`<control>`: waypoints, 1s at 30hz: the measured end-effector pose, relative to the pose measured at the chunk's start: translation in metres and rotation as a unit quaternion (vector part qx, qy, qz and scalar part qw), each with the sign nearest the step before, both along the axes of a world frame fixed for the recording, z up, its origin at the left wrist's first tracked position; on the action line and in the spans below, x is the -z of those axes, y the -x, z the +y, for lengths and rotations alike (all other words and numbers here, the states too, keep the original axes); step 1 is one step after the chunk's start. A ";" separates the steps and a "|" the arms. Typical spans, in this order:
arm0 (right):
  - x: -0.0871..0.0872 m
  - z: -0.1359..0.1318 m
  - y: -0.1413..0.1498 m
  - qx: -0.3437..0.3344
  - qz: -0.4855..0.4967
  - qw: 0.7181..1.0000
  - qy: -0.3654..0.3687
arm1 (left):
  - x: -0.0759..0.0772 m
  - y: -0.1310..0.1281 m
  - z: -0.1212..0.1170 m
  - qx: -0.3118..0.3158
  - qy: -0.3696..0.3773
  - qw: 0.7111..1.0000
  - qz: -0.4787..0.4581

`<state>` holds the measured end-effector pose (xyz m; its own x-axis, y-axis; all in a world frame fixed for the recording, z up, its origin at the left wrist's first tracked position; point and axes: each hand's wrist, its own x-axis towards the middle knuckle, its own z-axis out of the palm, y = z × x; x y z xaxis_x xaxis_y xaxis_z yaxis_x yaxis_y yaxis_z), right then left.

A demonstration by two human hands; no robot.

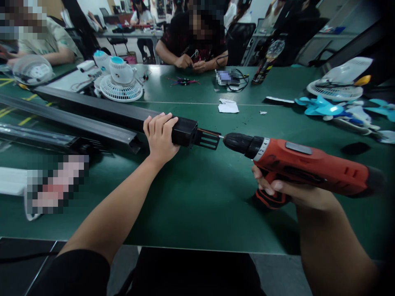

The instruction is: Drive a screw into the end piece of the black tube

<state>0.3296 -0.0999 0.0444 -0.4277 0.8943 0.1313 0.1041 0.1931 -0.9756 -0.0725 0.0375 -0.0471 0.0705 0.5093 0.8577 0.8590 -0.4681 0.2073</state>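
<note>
My left hand [162,137] grips the near end of a long black rectangular beam [123,111], fingers over its top, thumb side hidden. A slotted black bracket [208,139] sticks out of the beam's end. In my right hand [286,191] is a red and black cordless drill [296,160], held level and pointing left. Its long thin bit reaches along the bracket toward the beam's end face; whether the tip touches a screw is too small to tell.
More dark beams [70,117] lie at left. White fan parts [121,80] stand behind them. Blue fan blades [327,107] and a fan grille lie at right. A white paper scrap [228,106] and a dark spray can [267,61] are farther back. A person [193,41] sits opposite, handling wires.
</note>
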 end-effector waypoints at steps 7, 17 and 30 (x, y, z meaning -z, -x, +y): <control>0.004 0.002 -0.001 0.002 0.009 1.000 -0.007 | -0.001 0.000 0.000 0.010 0.013 1.000 -0.012; 0.012 0.004 -0.010 0.016 0.086 0.996 -0.003 | 0.001 0.000 0.000 0.002 -0.008 1.000 -0.002; 0.013 0.004 -0.003 0.014 0.094 0.995 0.041 | 0.000 -0.001 -0.001 -0.013 0.001 1.000 0.000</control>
